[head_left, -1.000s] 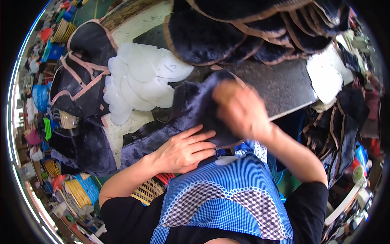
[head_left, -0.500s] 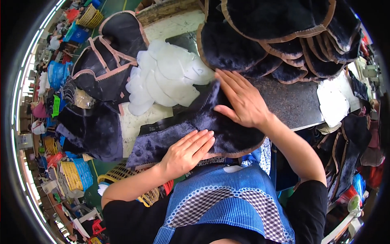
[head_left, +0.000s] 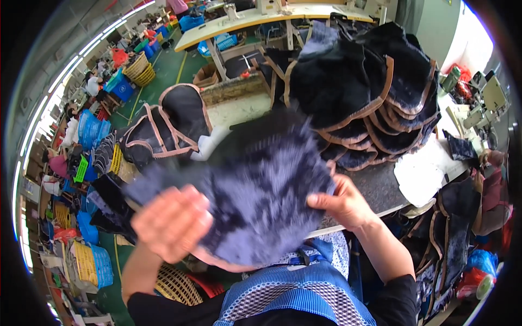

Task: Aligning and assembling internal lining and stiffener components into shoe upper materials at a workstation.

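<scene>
A dark purple-black plush panel point(head_left: 266, 201) with a pinkish binding along its lower edge is lifted in front of me, blurred by motion. My right hand point(head_left: 348, 205) pinches its right edge, thumb on the plush face and fingers behind. Over the panel's left part is my left hand point(head_left: 171, 224), so smeared that its grip cannot be made out. Behind the panel, white template-like sheets point(head_left: 209, 142) are mostly covered. A tall pile of similar brown-bound plush panels point(head_left: 342, 81) lies at the far right of the work table point(head_left: 375, 187).
Black panels with pink strips point(head_left: 157, 130) lie at the far left. White sheets point(head_left: 418, 174) sit at the right, above more hanging plush pieces point(head_left: 448, 217). Baskets point(head_left: 87, 263) stand on the green floor to the left. Beyond is another long table point(head_left: 255, 23).
The plush panel, flat under both hands before, is now raised off the table. My right hand has gone from lying flat to gripping its edge. The head view has tilted up.
</scene>
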Demonstrator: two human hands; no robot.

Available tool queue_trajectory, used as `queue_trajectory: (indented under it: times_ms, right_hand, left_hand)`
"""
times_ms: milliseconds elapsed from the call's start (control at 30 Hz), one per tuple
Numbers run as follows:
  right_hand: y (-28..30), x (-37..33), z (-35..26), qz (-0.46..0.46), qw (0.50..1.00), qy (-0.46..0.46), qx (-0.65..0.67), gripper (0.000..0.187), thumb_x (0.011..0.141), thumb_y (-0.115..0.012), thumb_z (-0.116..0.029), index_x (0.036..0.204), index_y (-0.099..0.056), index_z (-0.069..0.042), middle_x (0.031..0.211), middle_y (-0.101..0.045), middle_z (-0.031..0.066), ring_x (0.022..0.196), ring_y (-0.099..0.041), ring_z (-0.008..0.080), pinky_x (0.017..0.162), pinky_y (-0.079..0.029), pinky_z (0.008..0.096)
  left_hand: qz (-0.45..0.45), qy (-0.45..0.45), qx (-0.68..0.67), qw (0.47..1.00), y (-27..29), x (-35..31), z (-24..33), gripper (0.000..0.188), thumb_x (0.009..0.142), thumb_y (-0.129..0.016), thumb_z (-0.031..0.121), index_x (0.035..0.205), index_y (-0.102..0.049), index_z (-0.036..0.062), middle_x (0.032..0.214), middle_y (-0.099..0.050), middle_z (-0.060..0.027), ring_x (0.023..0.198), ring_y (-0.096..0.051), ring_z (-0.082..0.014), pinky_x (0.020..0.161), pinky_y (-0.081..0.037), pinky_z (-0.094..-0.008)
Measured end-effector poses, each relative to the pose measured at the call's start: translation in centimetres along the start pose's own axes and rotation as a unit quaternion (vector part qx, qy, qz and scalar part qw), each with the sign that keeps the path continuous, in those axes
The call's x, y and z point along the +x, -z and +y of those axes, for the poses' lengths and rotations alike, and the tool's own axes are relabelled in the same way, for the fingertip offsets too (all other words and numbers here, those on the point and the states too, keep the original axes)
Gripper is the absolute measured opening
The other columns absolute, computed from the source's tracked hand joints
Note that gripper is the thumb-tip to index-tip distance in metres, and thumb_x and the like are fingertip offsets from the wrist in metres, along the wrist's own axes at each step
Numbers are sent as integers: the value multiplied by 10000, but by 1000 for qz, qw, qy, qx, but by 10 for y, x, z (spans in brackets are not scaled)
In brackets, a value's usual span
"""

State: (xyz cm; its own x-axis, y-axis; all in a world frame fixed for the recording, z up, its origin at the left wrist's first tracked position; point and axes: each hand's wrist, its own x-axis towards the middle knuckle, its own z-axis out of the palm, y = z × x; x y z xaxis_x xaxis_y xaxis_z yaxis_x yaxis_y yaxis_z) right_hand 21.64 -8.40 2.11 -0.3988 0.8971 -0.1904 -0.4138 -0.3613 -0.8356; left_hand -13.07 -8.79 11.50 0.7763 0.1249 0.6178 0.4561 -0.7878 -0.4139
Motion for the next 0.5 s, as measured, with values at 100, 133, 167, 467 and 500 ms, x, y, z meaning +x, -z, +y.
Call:
queue_trajectory:
  times_ms: [100,133,167,467,500]
  right_hand:
    - [-32,6,-80,85,928,328,-159,264,898,-800,-92,1137,-720,-13,1028,-756,35,893,-691,94,840,-563,258]
    - [-33,19,-102,159,883,399,-191,173,914,-792,-126,1020,-722,-9,890,-744,15,753,-655,76,686,-536,235]
    - [-5,41,-115,256,806,432,-314,196,922,-788,-163,878,-683,-3,749,-697,-26,624,-565,48,539,-446,247]
    - [46,82,-116,362,417,519,-652,327,747,-737,-51,1073,-742,-77,839,-606,52,782,-627,259,672,-520,371]
    - [47,82,-113,344,404,523,-667,462,710,-738,-43,1171,-743,-83,868,-595,40,797,-609,246,693,-519,359]
  left_hand:
    - [111,14,97,989,-11,68,-72,296,826,-737,27,1117,-749,81,1140,-756,-121,1091,-728,-318,930,-598,-425]
    - [96,30,118,988,-20,96,-99,379,819,-715,14,1186,-746,102,1194,-743,-113,1140,-707,-318,968,-577,-432]
    - [94,60,102,989,-54,111,-124,478,819,-686,0,1274,-719,146,1276,-711,-105,1221,-660,-314,1048,-526,-452]
    - [16,363,-740,566,-231,177,-89,748,983,-549,668,1354,-594,20,1250,-653,-64,1234,-569,-150,1126,-386,-315]
    - [33,431,-768,472,-227,190,-70,763,956,-531,732,1327,-611,70,1219,-643,-27,1161,-578,-116,1081,-407,-312]
